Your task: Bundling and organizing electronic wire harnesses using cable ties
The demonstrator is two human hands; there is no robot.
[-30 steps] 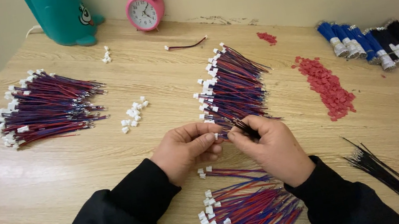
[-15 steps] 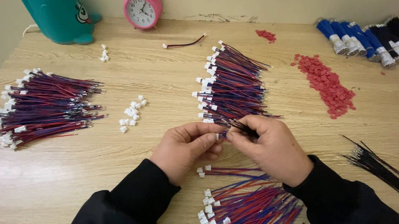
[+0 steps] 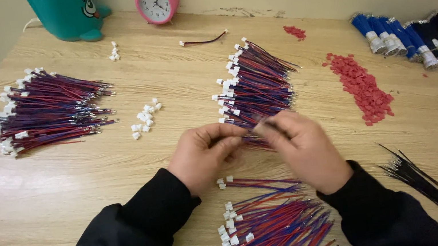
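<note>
Above the wooden table (image 3: 65,180), left hand (image 3: 204,157) and right hand (image 3: 304,148) together pinching a wire lead (image 3: 249,130).

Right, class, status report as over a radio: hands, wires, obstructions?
Left hand and right hand pinching one wire lead between them. Wire bundle just beyond. Nothing blocking.
</note>
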